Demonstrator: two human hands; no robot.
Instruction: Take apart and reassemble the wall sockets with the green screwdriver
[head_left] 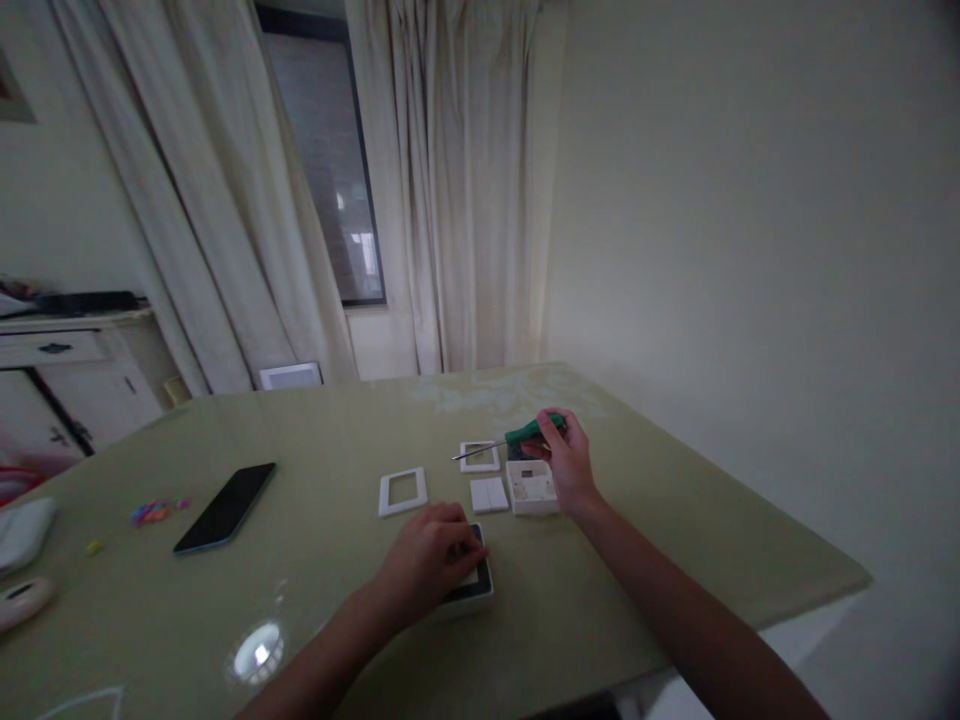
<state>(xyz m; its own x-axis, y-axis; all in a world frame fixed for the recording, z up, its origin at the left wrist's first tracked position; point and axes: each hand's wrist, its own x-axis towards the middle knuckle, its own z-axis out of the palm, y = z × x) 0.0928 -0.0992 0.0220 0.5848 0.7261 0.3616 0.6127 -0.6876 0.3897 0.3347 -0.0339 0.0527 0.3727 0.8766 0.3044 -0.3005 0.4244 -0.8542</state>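
Right hand: fingers wrapped round the green handle of the screwdriver, held up over the table. Tip isn't in any screw that I can see, so I'd say no driving going on right now.
Left hand: fingers curled down onto the near box. Can't tell if they're pinching something or just steadying it, the hand hides most of that.
Near box: right in front of the person, white rim, dark inside, partly covered. Looks like the bit being worked on, so probably unfinished.
Big frame: loose on the table, beyond the left hand.
Small frame: loose too, behind the white plate.
Far box: beside the plate, its fittings showing.
Progress: my guess is partway. Pieces lie separate, nothing looks joined up; can't see any screws, so no clue how many are done.
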